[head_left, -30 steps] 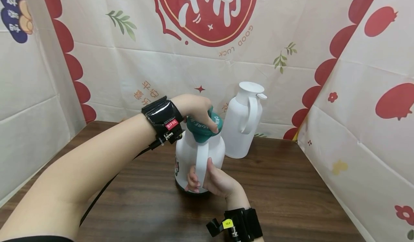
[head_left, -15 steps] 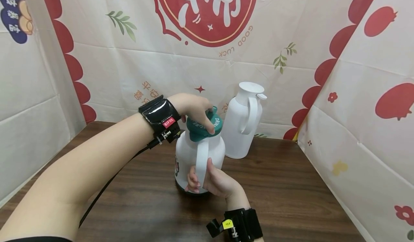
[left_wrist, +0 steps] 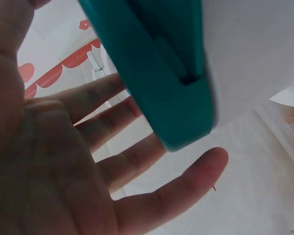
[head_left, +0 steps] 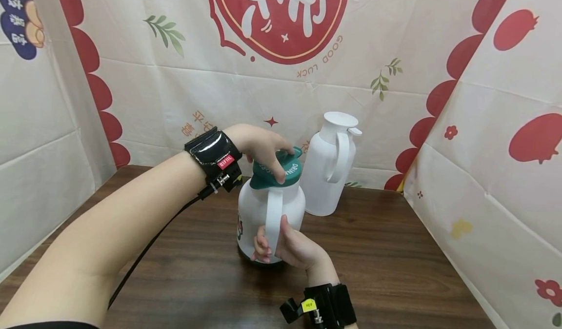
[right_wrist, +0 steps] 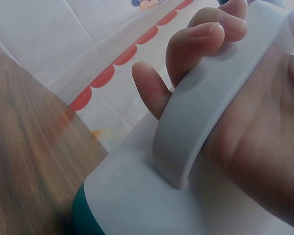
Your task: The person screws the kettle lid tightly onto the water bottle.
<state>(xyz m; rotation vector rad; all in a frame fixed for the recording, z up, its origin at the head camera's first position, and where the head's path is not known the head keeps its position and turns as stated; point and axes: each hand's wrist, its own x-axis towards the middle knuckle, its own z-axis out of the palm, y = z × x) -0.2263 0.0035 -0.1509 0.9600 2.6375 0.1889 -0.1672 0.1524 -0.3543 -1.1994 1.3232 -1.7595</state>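
A round white thermos jug [head_left: 251,204] with a dark base stands upright on the table. My left hand [head_left: 259,146] reaches over its top and grips the green lid [head_left: 290,169], the thumb lying on the lid's near side. In the left wrist view the fingers [left_wrist: 132,161] bend along the lid's green edge, and the little gap below shows the backdrop. The right hand [head_left: 298,246] holds the jug's white handle [head_left: 274,216]; in the right wrist view its fingers curl round this handle [right_wrist: 201,98].
A taller white jug [head_left: 327,173] with its own handle stands just behind and to the right. The dark wooden table [head_left: 386,260] meets a printed cloth backdrop [head_left: 246,90] at the back and sides. A black cable [head_left: 145,256] runs along the left forearm.
The green lid has turned clockwise as seen from above, its spout swinging left and its back tab right. My left hand has shifted slightly left with it. The right hand stays still.
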